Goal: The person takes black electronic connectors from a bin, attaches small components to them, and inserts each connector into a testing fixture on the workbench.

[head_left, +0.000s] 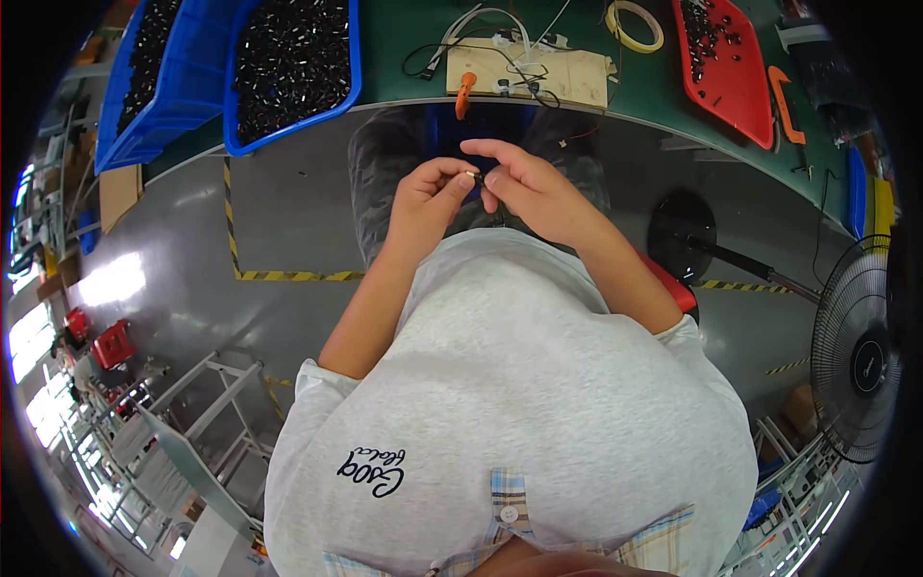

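Note:
In the head view, my left hand [430,200] and my right hand [535,194] meet above my lap, just off the table's front edge. Pinched between the thumbs and fingertips of both is a small black part [478,178] with a pale, shiny end; it is too small to name more exactly. My right index finger stretches forward, apart from the part. Fingers hide most of it. Beyond my hands, a wooden board [529,79] lies on the green table [404,58], with cables and an orange-handled tool [465,94] on it.
A blue tray [355,77] of small black parts stands left of the board, beside another blue bin [183,91]. To the right are a tape roll [657,40], a red tray [745,101] and an orange clamp-like tool [784,106]. A black fan [856,351] stands at my right.

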Motion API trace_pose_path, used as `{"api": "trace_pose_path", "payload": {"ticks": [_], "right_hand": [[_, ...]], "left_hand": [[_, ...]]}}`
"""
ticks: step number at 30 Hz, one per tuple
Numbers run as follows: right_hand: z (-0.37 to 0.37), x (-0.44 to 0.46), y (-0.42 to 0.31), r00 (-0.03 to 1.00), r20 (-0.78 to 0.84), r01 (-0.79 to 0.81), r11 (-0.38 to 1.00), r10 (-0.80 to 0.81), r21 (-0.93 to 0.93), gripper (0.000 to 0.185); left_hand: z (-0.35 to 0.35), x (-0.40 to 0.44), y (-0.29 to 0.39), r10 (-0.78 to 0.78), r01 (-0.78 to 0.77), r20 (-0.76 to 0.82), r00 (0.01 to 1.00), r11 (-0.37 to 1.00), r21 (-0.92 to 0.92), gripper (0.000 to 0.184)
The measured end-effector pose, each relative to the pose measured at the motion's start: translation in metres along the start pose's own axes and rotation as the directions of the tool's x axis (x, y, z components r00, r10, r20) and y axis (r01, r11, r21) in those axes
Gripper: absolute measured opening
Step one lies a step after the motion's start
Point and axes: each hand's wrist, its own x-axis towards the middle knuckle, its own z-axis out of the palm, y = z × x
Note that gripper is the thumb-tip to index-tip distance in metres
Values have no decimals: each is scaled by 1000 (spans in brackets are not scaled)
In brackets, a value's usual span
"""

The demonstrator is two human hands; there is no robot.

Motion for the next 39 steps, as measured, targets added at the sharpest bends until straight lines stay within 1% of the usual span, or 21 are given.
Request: {"api": "trace_pose_path", "payload": {"ticks": [1, 2, 4, 5, 6, 7, 9, 11, 13, 17, 22, 25, 28, 31, 34, 37, 39], "right_hand": [[2, 4, 5, 999, -42, -4, 999, 5, 41, 40], [1, 9, 10, 996, -91, -5, 991, 18, 134, 37], [-5, 25, 18, 982, -185, 13, 950, 48, 313, 33], [-6, 34, 19, 965, -251, 28, 930, 70, 366, 31], [-6, 38, 20, 944, -314, 40, 906, 104, 421, 29], [-6, 42, 20, 917, -374, 60, 880, 138, 471, 29], [-10, 47, 19, 905, -396, 60, 877, 153, 476, 26], [-10, 49, 19, 904, -403, 54, 893, 147, 446, 25], [-9, 48, 19, 910, -377, 46, 864, 171, 502, 24], [-7, 53, 18, 920, -337, 35, 812, 202, 582, 22], [-3, 55, 20, 906, -375, 85, 782, 198, 617, 19], [-2, 54, 24, 902, -391, 123, 759, 183, 639, 19], [-3, 54, 23, 906, -380, 121, 747, 185, 653, 19], [-4, 56, 20, 900, -369, 104, 709, 232, 697, 20], [-3, 56, 20, 900, -383, 112, 737, 210, 667, 21], [-4, 56, 15, 908, -340, 86, 685, 245, 724, 20], [-2, 59, 18, 916, -313, 95, 622, 252, 777, 21]], "left_hand": [[1, 3, -6, -49, 48, -16, 999, 997, -53, 18], [1, 7, -13, -98, 95, -28, 995, 990, -108, 20], [-3, 16, -37, -186, 176, -133, 974, 981, -86, 23], [-8, 23, -51, -223, 212, -186, 957, 974, -74, 25], [-18, 25, -66, -299, 290, -206, 932, 954, -74, 25], [-29, 24, -81, -349, 313, -213, 912, 931, -186, 24], [-47, 24, -101, -445, 340, -205, 872, 850, -402, 21], [-48, 28, -93, -431, 329, -201, 880, 856, -399, 19], [-44, 28, -86, -418, 331, -193, 888, 871, -363, 19], [-47, 33, -93, -442, 352, -169, 881, 851, -389, 18], [-55, 36, -95, -476, 369, -140, 868, 809, -458, 18], [-56, 36, -97, -475, 357, -132, 870, 792, -496, 15], [-56, 37, -98, -477, 361, -132, 869, 794, -489, 15], [-57, 38, -100, -474, 369, -115, 873, 795, -481, 15], [-57, 38, -99, -474, 369, -114, 873, 796, -480, 16], [-57, 37, -98, -479, 375, -110, 871, 792, -481, 16], [-56, 37, -97, -486, 381, -114, 867, 792, -478, 16]]}}
